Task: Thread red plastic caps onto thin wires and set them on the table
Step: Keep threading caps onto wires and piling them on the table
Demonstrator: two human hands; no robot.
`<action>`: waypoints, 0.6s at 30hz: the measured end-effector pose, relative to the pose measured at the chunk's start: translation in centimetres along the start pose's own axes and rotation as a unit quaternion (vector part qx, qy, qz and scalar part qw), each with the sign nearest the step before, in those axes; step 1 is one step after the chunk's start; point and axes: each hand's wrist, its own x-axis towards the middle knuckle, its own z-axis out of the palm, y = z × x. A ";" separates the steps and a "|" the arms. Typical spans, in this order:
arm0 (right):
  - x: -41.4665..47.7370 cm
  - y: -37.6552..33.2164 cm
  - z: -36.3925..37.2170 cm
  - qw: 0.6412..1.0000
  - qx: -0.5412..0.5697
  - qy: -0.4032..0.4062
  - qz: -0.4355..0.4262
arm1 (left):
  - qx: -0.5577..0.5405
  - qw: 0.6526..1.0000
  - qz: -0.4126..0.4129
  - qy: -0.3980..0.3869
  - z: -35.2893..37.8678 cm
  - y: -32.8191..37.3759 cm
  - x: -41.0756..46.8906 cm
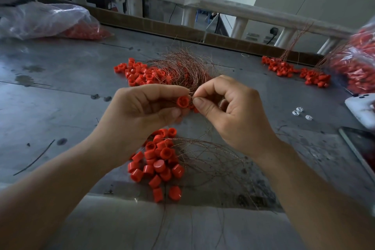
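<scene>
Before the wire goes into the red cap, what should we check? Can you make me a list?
1. Cap held steady: ok. The left hand grips a red cap, open side towards us.
2. Wire held: ok. The right hand pinches a thin wire right beside the cap.
3. Wire tip lined up with the cap's hole: cannot tell, the fingers hide it.
4. Just one wire picked: cannot tell, too thin to see.
5. Spot for setting it down: ok. Bare table shows left of the near pile of caps.
</scene>
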 end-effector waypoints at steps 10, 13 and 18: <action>0.0 0.1 0.0 0.999 -0.046 -0.001 -0.011 | -0.009 1.000 -0.002 -0.010 -0.2 -0.3 -0.1; 0.0 0.1 0.1 0.998 -0.055 -0.004 -0.016 | -0.012 1.000 -0.003 -0.011 -0.3 -0.3 0.0; 0.1 0.2 0.2 0.998 -0.061 -0.006 -0.016 | 0.003 1.000 0.001 -0.016 -0.4 -0.3 0.0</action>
